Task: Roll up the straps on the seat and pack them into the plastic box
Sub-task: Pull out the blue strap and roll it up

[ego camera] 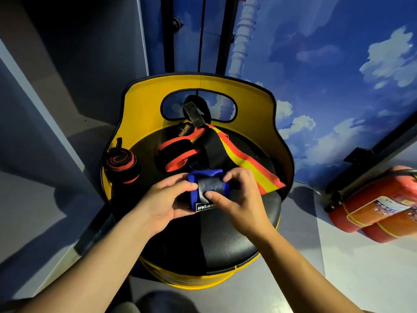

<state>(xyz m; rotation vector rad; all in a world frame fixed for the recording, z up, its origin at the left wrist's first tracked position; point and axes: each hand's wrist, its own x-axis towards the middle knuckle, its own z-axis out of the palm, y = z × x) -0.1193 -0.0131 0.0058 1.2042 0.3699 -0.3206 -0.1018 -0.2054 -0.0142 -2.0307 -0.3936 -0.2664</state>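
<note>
1. We see a round seat with a black padded cushion (216,245) and a curved yellow backrest (144,109), which stands on a grey floor.
2. Both hands hold a rolled blue fabric strap with a black band around it (208,188), above the middle of the cushion.
3. The left hand (164,199) is closed on the left end of the blue roll, with the fingers curled around it.
4. The right hand (239,197) grips the right end, and its thumb (214,196) presses on the black band at the front.
5. A small black label with white letters (205,207) hangs at the lower edge of the roll; we cannot read the letters.
6. A black and orange strap, already rolled into a tight cylinder (123,164), lies at the left edge of the seat, touching the backrest.
7. A loosely coiled black and orange strap (178,154) lies behind the hands.
8. A flat strap with orange and yellow stripes (255,168) lies unrolled across the right side of the cushion.
9. Red fire extinguishers (376,206) lie on the floor to the right, well apart from the seat.
10. A plastic box does not show in this view.
</note>
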